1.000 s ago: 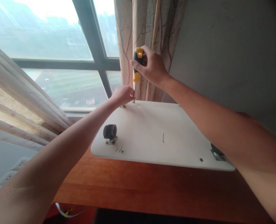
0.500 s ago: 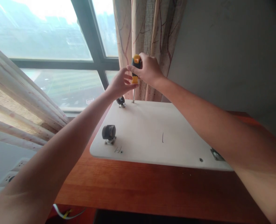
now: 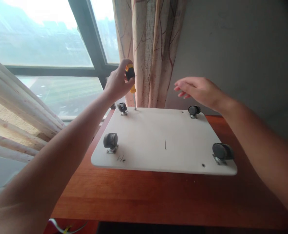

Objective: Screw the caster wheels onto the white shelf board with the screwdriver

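A white board lies flat on a wooden table, with a black caster wheel at each corner: far left, near left, far right, near right. My left hand is closed round the yellow and black handle of a screwdriver. The tool stands upright with its tip on the board's far edge, just right of the far left caster. My right hand hovers open above the far right caster, fingers stretched out, holding nothing.
A patterned curtain hangs right behind the board, with a window to its left and a grey wall to its right. More curtain folds run along the left. A cable shows below the table edge.
The screwdriver passed from my right hand to my left. My right hand let go and swung right, over the far right caster. The view shifted, and both right casters now show.
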`<state>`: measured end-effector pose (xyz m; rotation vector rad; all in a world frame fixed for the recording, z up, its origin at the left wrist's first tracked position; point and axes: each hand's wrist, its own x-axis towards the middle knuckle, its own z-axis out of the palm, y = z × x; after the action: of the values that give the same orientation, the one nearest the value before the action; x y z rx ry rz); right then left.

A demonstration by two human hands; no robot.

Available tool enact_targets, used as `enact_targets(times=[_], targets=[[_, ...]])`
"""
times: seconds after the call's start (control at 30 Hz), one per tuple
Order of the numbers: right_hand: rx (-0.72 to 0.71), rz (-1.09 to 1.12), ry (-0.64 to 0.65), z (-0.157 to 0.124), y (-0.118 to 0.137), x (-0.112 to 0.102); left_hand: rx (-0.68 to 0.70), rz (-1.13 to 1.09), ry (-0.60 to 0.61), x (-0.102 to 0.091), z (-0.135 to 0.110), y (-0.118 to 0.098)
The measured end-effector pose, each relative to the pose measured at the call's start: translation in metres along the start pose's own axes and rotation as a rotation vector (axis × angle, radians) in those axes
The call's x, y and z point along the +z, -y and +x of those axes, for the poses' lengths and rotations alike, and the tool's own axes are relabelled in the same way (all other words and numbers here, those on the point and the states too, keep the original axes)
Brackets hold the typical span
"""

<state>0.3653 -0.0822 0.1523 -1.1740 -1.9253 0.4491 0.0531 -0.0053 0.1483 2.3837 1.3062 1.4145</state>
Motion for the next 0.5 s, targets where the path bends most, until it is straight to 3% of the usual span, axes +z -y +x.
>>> enact_targets(times=[0.1, 0.2, 0.33, 0.5], targets=[[0.247, -0.024, -0.12, -0.058, -0.043, -0.041, -0.006, 0.05, -0.075, -0.004, 0.008, 0.0], [0.48, 0.009, -0.259, -0.118, -0.086, -0.055, -0.032, 0.073, -0.115, -0.004, 0.017, 0.002], [0.635, 0.101, -0.341, -0.187, -0.117, -0.034, -0.031, 0.018, -0.097, 0.0, 0.022, 0.006], [0.779, 0.29, -0.352, -0.233, -0.117, -0.004, -0.003, 0.054, -0.123, 0.001, 0.022, 0.006]])
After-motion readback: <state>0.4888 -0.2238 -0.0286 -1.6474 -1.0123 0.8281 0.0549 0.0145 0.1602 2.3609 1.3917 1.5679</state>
